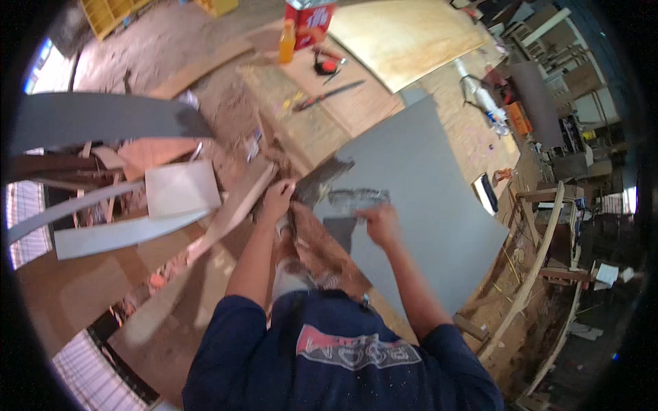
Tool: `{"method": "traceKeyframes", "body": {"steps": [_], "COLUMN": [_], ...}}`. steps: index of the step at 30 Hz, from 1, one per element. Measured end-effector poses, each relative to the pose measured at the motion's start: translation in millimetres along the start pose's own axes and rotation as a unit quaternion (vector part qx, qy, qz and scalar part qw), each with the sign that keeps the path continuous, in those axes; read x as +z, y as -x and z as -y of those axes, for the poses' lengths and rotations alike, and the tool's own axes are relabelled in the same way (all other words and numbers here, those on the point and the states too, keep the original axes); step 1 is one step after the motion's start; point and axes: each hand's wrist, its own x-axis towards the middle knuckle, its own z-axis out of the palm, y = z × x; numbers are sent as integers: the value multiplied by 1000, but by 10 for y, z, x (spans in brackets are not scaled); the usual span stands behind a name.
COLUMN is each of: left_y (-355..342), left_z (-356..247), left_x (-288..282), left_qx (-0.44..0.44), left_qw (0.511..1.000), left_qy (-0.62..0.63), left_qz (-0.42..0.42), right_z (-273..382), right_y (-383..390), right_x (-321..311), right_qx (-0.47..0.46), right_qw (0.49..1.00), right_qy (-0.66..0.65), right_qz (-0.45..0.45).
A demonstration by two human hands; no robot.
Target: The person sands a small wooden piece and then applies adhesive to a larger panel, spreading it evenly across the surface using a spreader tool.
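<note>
A large grey sheet lies across the bench in front of me. Near its left edge it bears a dark, wet-looking smear, and more dark streaks run toward the corner. Over the sheet, just below the smear, my right hand is closed and slightly blurred; what its fingers hold is too small to make out. My left hand is at the sheet's left edge, its fingers bent together. Whether it grips that edge or some small thing is hidden.
Beyond the sheet lie a long dark-bladed tool, a red-and-black tape measure, an orange bottle and a red can. A pale plywood panel is farther back. Curved grey panels rest at left; a wooden frame stands right.
</note>
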Motion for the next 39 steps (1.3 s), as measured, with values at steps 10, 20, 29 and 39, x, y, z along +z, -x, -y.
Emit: {"method": "traceKeyframes", "body": {"steps": [10,20,29,39], "left_y": [42,-4,-10,12], "left_z": [-670,-417,-232,-237], "left_x": [-51,24,77,59], "left_qx": [-92,-15,-32,-51], "left_qw": [995,999,999,998], "left_qy": [37,-13,1,34], "left_qz": [26,-36,-40,-27], "right_z": [214,74,426,438], "right_y": [-1229,-503,-462,306], "right_x": [200,228,304,448], "right_qx": [-175,-157,-199,-212], "right_qw": [980,971,971,965], "right_qy": [85,160,111,20], "right_qz": [-35,88,-68,152]}}
